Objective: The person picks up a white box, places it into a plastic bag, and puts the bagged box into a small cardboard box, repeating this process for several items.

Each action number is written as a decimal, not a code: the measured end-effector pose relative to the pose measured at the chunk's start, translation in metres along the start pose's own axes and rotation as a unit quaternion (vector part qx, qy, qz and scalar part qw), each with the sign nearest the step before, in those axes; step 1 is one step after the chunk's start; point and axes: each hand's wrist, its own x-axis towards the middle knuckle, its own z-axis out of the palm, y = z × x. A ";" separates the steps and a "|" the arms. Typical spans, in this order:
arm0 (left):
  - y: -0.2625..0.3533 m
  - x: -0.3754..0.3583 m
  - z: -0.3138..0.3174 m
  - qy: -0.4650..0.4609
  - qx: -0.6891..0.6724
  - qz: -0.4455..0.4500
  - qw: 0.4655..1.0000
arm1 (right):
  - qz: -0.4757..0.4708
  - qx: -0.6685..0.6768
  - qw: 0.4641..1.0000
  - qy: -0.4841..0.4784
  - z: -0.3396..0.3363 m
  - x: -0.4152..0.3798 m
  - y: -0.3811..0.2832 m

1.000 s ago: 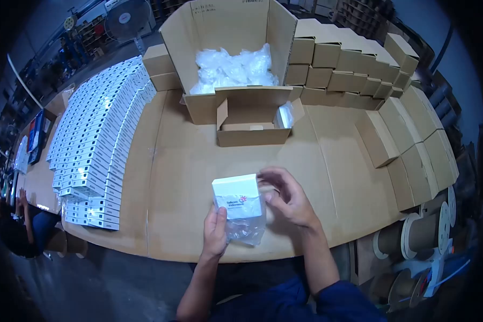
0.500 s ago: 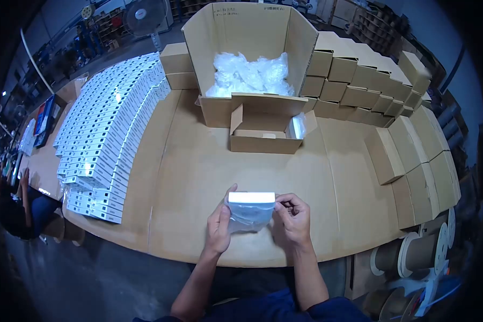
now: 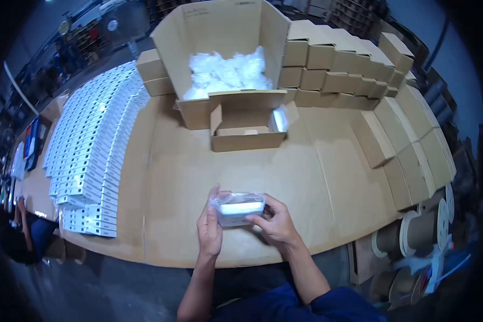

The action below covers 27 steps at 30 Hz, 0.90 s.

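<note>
Wrapping looks to be the step in hand: the left hand (image 3: 210, 234) has its grip around one end of a white box (image 3: 242, 208) in clear film (image 3: 224, 198), while the right hand (image 3: 279, 224) holds the other, thumb across the front. It's above the surface (image 3: 198, 166), close to the front edge. Next probably calls for smoothing loose film. The box looks slim and square-edged, the plastic wrinkled and shiny.

White box (image 3: 242, 208) deeper in bag (image 3: 235, 198)
</note>
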 end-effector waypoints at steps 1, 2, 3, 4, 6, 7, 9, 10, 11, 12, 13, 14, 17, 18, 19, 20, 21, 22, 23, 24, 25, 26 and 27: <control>0.000 -0.001 0.001 -0.001 0.028 -0.001 1.000 | -0.008 0.007 1.000 0.011 0.001 -0.002 0.000; 0.002 -0.001 0.003 -0.001 0.034 0.022 0.999 | -0.016 0.014 1.000 0.019 0.001 -0.002 -0.001; 0.003 -0.003 0.006 -0.011 0.040 0.015 0.999 | -0.024 0.021 0.999 0.023 0.002 0.000 -0.001; 0.004 -0.004 0.007 -0.020 0.047 0.009 0.999 | -0.032 0.031 0.999 0.024 0.003 0.002 -0.001; -0.004 -0.008 0.009 0.008 0.022 -0.009 1.000 | -0.023 -0.003 1.000 0.000 0.001 0.002 -0.001; -0.006 -0.010 0.005 -0.001 0.009 -0.030 1.000 | -0.019 -0.020 1.000 -0.013 0.000 0.002 -0.001; -0.005 -0.010 0.001 -0.021 -0.019 -0.070 0.997 | -0.030 -0.022 0.999 -0.030 -0.001 0.004 -0.006; 0.000 -0.010 0.004 -0.003 -0.052 -0.074 0.996 | -0.025 -0.029 0.999 -0.028 -0.002 0.003 -0.007; 0.002 -0.010 0.005 0.007 -0.053 -0.084 0.995 | -0.021 -0.036 0.999 -0.026 -0.003 0.004 -0.008; 0.003 -0.009 0.006 0.017 -0.055 -0.093 0.994 | -0.019 -0.048 0.999 0.000 0.001 0.004 -0.012; 0.004 -0.010 0.005 0.026 -0.056 -0.102 0.993 | -0.031 -0.025 0.999 0.015 0.001 0.005 -0.009; 0.002 -0.010 0.003 0.036 -0.051 -0.106 0.992 | -0.042 -0.002 0.999 0.031 -0.001 0.006 -0.004; -0.004 -0.008 -0.001 0.062 -0.055 -0.116 0.990 | -0.062 0.054 0.992 0.101 -0.007 0.009 0.001; -0.003 -0.007 0.001 0.069 -0.069 -0.118 0.988 | -0.077 0.078 0.985 0.134 -0.007 0.011 -0.002; -0.002 -0.005 0.002 0.077 -0.083 -0.120 0.986 | -0.093 0.102 0.976 0.167 -0.007 0.013 -0.004; -0.002 -0.005 0.002 0.080 -0.079 -0.120 0.986 | -0.135 0.118 0.975 0.135 -0.010 0.012 -0.005; -0.002 -0.004 0.002 0.084 -0.075 -0.122 0.986 | -0.148 0.057 0.985 0.069 -0.013 0.012 -0.007; -0.002 -0.005 0.002 0.087 -0.072 -0.124 0.986 | -0.159 -0.004 0.987 0.003 -0.017 0.010 -0.008; -0.003 -0.006 0.002 0.083 -0.069 -0.122 0.987 | -0.168 -0.064 0.982 -0.061 -0.018 0.008 -0.010; -0.004 -0.006 0.002 0.079 -0.067 -0.120 0.987 | -0.165 -0.135 0.974 -0.081 -0.011 0.008 -0.018; -0.005 -0.005 0.003 0.074 -0.066 -0.118 0.988 | -0.141 -0.166 0.973 -0.076 -0.011 0.008 -0.017; -0.004 -0.005 0.004 0.079 -0.080 -0.125 0.986 | -0.116 -0.195 0.971 -0.071 -0.012 0.008 -0.016; -0.001 -0.005 0.006 0.086 -0.093 -0.131 0.983 | -0.090 -0.225 0.968 -0.067 -0.011 0.007 -0.014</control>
